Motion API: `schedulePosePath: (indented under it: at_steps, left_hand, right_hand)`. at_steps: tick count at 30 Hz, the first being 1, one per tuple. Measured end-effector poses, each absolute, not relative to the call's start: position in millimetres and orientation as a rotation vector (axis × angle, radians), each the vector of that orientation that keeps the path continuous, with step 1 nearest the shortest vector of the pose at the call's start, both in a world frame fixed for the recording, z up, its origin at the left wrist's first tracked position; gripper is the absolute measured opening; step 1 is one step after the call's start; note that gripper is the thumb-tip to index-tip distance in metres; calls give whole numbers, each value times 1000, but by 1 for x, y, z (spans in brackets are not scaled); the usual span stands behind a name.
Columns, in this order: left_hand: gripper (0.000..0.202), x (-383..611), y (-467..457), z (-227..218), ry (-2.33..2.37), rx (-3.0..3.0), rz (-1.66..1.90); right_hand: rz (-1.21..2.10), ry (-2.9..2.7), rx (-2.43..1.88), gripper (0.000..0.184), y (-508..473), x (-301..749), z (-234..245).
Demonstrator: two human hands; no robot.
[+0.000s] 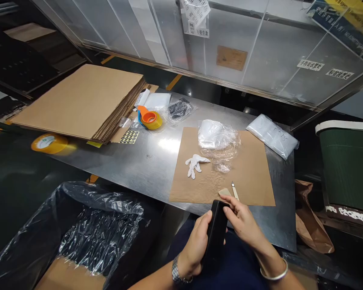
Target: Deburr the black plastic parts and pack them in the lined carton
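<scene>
A black oblong object with rounded corners (217, 225) is held over my lap, just off the table's front edge; its exact kind is unclear. My left hand (196, 241) wraps round its left side, thumb along the edge. At its upper right end, my right hand (242, 221) grips it with thumb and fingers. Just beyond, on a cardboard sheet (254, 173), lie a small beige pad (224, 192) and a craft knife with a pale handle (235, 191). A white glove (196, 165) and crumpled clear plastic bags (218, 139) rest farther back on the sheet.
The metal table (133, 165) bears stacked cardboard (87, 100), an orange tape dispenser (149, 117), a yellow tape roll (48, 143), a sticker sheet (129, 137) and a white plastic packet (274, 136). A plastic-lined bin (99, 189) stands front left, a green bin (347, 165) right.
</scene>
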State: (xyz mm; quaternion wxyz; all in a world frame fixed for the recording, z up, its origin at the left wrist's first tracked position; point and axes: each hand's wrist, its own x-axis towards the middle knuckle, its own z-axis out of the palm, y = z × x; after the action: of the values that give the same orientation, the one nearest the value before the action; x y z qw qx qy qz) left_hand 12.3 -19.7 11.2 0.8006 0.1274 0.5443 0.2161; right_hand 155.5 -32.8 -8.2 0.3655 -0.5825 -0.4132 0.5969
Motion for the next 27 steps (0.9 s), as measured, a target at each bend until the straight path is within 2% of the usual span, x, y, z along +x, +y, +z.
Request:
schedulePosePath:
  at_steps: [4,9,13,19,22,25,26,27]
  left_hand:
    - [43,12,-23,5,1246,281,599]
    - [45,14,-23,8,1135,254,531]
    - [49,14,-23,8,1122,244,496]
    - [57,9,-20,6,994,193,409]
    - [56,9,-17,5,1001,136,421]
    - [50,10,-14,2,1092,132,545]
    - [49,11,-13,1,1132,156,613]
    - [47,12,-12,0,1167,188,677]
  right_hand:
    - [1609,-880,-1353,57,-44,138,-1]
    - [1449,-863,-1558,41,-43,136,-2]
    - [1357,-880,-1669,43,-37,139,-7]
    - [1584,-600,-1483,46,-27,144,-3]
    - [1571,-710,-1456,43,-31,143,0]
    - [1521,-1020,-1427,70,-38,135,0]
    - [1484,-1111,-1436,74,-39,132,-2]
    - [1445,-1174,-1461,70,-40,130,-3]
